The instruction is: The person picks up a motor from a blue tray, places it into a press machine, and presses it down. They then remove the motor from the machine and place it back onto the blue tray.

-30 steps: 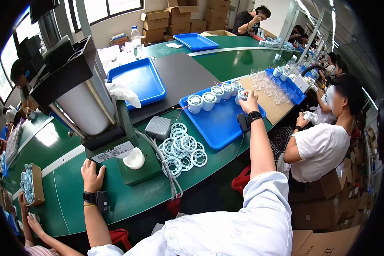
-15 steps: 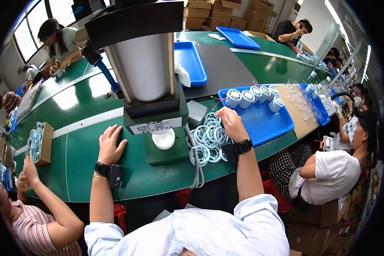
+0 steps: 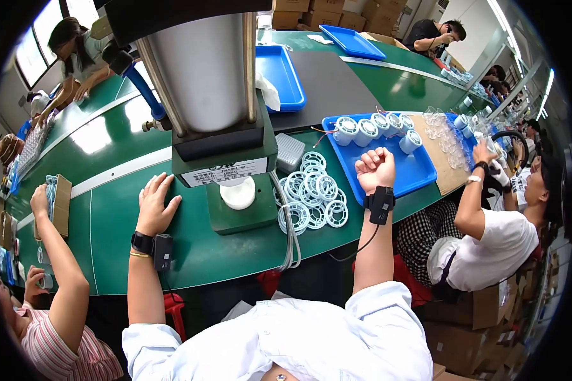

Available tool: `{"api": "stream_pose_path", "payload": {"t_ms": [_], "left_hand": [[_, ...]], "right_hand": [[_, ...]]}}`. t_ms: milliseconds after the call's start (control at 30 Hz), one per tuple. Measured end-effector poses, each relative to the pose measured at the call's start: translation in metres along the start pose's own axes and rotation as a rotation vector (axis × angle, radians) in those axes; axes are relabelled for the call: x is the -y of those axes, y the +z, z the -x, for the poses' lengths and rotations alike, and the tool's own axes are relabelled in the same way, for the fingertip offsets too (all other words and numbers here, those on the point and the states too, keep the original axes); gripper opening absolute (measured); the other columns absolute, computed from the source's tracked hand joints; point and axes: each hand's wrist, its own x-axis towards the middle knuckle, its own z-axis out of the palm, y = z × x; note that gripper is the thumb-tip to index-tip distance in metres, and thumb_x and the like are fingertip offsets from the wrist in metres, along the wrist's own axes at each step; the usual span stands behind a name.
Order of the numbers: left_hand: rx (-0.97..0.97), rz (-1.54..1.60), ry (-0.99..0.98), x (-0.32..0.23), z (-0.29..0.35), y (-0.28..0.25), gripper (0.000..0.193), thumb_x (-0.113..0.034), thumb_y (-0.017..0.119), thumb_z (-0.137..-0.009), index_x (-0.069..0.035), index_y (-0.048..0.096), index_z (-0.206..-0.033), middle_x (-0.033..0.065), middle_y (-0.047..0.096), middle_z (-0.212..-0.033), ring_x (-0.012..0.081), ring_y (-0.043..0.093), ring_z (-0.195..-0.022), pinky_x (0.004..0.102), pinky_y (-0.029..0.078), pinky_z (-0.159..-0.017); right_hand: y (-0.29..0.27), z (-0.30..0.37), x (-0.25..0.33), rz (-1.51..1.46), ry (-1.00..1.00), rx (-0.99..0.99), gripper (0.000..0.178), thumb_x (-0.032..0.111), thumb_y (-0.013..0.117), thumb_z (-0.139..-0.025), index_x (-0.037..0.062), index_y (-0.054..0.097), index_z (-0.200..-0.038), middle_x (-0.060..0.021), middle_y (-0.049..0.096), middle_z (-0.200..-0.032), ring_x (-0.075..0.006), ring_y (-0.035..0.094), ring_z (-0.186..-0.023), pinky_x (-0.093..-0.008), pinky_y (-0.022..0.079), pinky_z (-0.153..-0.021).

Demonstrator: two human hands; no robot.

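Note:
My left hand [image 3: 154, 206] lies flat on the green table, fingers spread, left of the press base [image 3: 251, 214]. A round white holder [image 3: 238, 193] sits on that base, under the press's metal cylinder [image 3: 200, 82]. My right hand [image 3: 375, 170] is over the near left edge of a blue tray [image 3: 419, 174], wrist turned and fingers curled in. Nothing shows in its grasp. Beside it lies a loose pile of pale blue plastic rings [image 3: 311, 190]. Several pale blue motor-like cylinders with wires [image 3: 367, 131] stand in the tray.
Grey cables [image 3: 290, 238] hang over the table's front edge. A grey ribbed box [image 3: 290, 152] stands behind the rings. Clear plastic cups [image 3: 448, 140] lie on cardboard to the right. Co-workers sit on both sides; one in a striped shirt [image 3: 60, 336] reaches toward a cardboard box [image 3: 61, 206].
My right hand has left the rings, moved right toward the tray and rolled over with fingers curled. My left hand stays flat. The person at right has raised an arm toward the cups.

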Motion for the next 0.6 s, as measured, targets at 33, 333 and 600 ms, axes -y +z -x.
{"api": "stream_pose_path", "payload": {"t_ms": [33, 333, 600], "left_hand": [[0.003, 0.0, -0.002, 0.0001, 0.0, 0.0001, 0.053, -0.032, 0.06, -0.083, -0.01, 0.049, -0.131, 0.0121, 0.042, -0.138, 0.0323, 0.033, -0.131, 0.0485, 0.021, -0.107], [0.014, -0.006, -0.005, 0.0013, -0.0015, 0.0008, 0.054, -0.032, 0.06, -0.083, -0.01, 0.048, -0.131, 0.0116, 0.042, -0.138, 0.032, 0.033, -0.132, 0.0486, 0.021, -0.108], [0.013, -0.011, -0.003, 0.0028, 0.0004, -0.0019, 0.055, -0.033, 0.06, -0.083, -0.011, 0.047, -0.132, 0.012, 0.042, -0.139, 0.0321, 0.033, -0.132, 0.0497, 0.021, -0.107]], "right_hand": [[0.0002, 0.0, 0.0003, -0.037, 0.002, -0.032, 0.034, 0.026, 0.039, -0.096, 0.0136, 0.043, -0.066, 0.0035, 0.033, -0.054, -0.0096, 0.028, -0.045, -0.0252, 0.023, -0.046], [-0.0071, -0.0038, 0.0018, -0.121, 0.009, -0.012, 0.038, 0.025, 0.037, -0.097, 0.0144, 0.04, -0.061, 0.004, 0.031, -0.051, -0.0097, 0.025, -0.044, -0.026, 0.021, -0.045], [0.0, -0.0018, -0.0011, -0.033, 0.032, 0.012, 0.036, 0.023, 0.04, -0.095, 0.0148, 0.038, -0.06, 0.0042, 0.031, -0.051, -0.0093, 0.024, -0.043, -0.0253, 0.02, -0.044]]}}
